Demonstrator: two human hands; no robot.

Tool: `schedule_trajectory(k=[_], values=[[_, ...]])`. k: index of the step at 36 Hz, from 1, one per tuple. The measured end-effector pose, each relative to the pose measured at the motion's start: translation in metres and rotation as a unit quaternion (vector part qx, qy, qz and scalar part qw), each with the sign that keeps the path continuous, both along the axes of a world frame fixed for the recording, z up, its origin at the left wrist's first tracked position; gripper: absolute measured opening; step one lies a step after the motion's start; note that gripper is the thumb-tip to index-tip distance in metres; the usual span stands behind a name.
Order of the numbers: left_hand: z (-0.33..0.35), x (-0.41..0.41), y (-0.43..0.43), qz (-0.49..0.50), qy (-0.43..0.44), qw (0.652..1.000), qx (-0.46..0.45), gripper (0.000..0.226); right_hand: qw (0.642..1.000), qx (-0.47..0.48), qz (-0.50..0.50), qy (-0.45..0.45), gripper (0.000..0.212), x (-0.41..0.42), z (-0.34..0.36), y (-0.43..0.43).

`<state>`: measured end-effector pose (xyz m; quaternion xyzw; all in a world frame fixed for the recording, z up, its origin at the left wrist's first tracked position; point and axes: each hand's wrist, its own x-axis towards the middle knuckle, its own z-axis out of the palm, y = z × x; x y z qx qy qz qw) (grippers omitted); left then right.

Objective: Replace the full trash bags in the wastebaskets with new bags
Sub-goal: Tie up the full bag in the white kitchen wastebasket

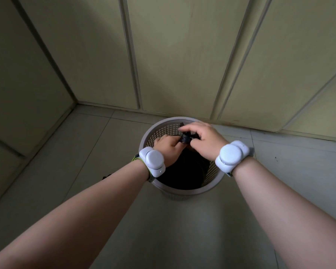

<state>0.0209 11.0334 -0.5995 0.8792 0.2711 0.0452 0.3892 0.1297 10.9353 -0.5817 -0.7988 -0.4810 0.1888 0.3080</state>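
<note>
Pinching the gathered neck of the black trash bag (185, 140) inside the mesh wastebasket (182, 192), left hand (168, 147) at nine o'clock, right hand (204, 139) at three; tied loosely, it could reopen and spill.

Both arms stretching fwd, forearms angling inward. L hand (168, 147) & R hand (204, 137) sitting close together, fingers curling, both pinching bag top (185, 140) btwn them.

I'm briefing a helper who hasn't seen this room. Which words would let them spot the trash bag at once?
By the panelled wall, on the tiled floor, stands a round pale mesh wastebasket. Inside is the trash bag: black, its top bunched between the left hand and right hand, unlike the light wastebasket.
</note>
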Motion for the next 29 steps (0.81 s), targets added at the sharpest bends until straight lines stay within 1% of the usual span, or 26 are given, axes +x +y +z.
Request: schedule_trajectory(k=[1, 3, 5, 6, 8, 10, 11, 13, 15, 16, 17, 18, 20, 21, 22, 23, 24, 25, 26, 27, 29], values=[[0.000, -0.001, 0.001, 0.005, -0.001, 1.000, -0.004, 0.029, 0.999, -0.008, 0.011, -0.053, 0.056, 0.001, -0.003, -0.001], [0.001, -0.002, 0.003, 0.008, 0.011, 1.000, -0.028, 0.033, 0.992, -0.012, 0.024, -0.125, 0.042, 0.004, -0.006, -0.004], [-0.001, -0.002, 0.007, 0.022, 0.016, 0.998, -0.060, 0.040, 0.988, -0.006, 0.017, -0.153, 0.027, 0.008, -0.009, -0.005], [-0.001, -0.002, 0.008, 0.044, 0.011, 0.995, -0.094, 0.042, 0.989, -0.003, 0.011, -0.151, 0.021, 0.012, -0.012, -0.006], [-0.002, -0.002, 0.009, 0.093, -0.018, 0.982, -0.161, 0.043, 0.991, 0.011, -0.003, -0.133, 0.015, 0.017, -0.013, -0.008], [-0.005, -0.002, 0.012, 0.120, -0.040, 0.972, -0.198, 0.051, 0.997, 0.019, -0.021, -0.067, 0.012, 0.021, -0.010, -0.010], [-0.006, -0.003, 0.013, 0.124, -0.046, 0.968, -0.214, 0.056, 0.999, 0.014, -0.026, -0.028, 0.019, 0.021, -0.007, -0.012], [-0.008, -0.002, 0.017, 0.133, -0.064, 0.957, -0.250, 0.050, 0.999, 0.016, -0.025, 0.029, 0.026, 0.021, -0.005, -0.016], [-0.009, -0.002, 0.020, 0.156, -0.079, 0.942, -0.285, 0.041, 0.998, 0.016, -0.031, 0.049, 0.028, 0.021, -0.004, -0.018], [-0.009, -0.001, 0.021, 0.160, -0.078, 0.940, -0.289, 0.039, 0.998, 0.008, -0.045, 0.053, 0.029, 0.023, -0.005, -0.018], [-0.011, 0.000, 0.022, 0.163, -0.085, 0.939, -0.292, 0.039, 0.997, -0.018, -0.062, 0.045, 0.030, 0.024, -0.004, -0.018], [-0.012, 0.001, 0.023, 0.166, -0.093, 0.935, -0.299, 0.039, 0.995, -0.066, -0.077, 0.021, 0.030, 0.024, -0.005, -0.018], [-0.013, 0.003, 0.024, 0.167, -0.101, 0.933, -0.303, 0.039, 0.974, -0.192, -0.086, -0.083, 0.021, 0.027, -0.005, -0.017], [-0.014, 0.003, 0.023, 0.166, -0.098, 0.935, -0.296, 0.040, 0.962, -0.223, -0.081, -0.135, 0.022, 0.026, -0.005, -0.017], [-0.015, 0.003, 0.023, 0.165, -0.095, 0.938, -0.289, 0.040, 0.961, -0.210, -0.072, -0.164, 0.036, 0.025, -0.006, -0.017], [-0.015, 0.003, 0.023, 0.162, -0.097, 0.940, -0.285, 0.040, 0.972, -0.158, -0.058, -0.167, 0.050, 0.022, -0.006, -0.015], [-0.016, 0.004, 0.022, 0.155, -0.101, 0.943, -0.277, 0.038, 0.985, -0.084, -0.038, -0.147, 0.057, 0.018, -0.005, -0.013], [-0.017, 0.004, 0.022, 0.147, -0.103, 0.949, -0.260, 0.037, 0.993, -0.015, -0.018, -0.116, 0.057, 0.013, -0.004, -0.010], [-0.015, 0.004, 0.021, 0.138, -0.099, 0.957, -0.236, 0.036, 0.996, 0.028, -0.007, -0.083, 0.052, 0.007, -0.005, -0.007], [-0.015, 0.005, 0.020, 0.135, -0.093, 0.963, -0.216, 0.039, 0.997, 0.046, -0.006, -0.058, 0.045, 0.003, -0.007, -0.004], [-0.015, 0.005, 0.019, 0.140, -0.086, 0.968, -0.192, 0.055, 0.998, 0.049, -0.025, -0.008, 0.032, -0.003, -0.013, 0.001]])
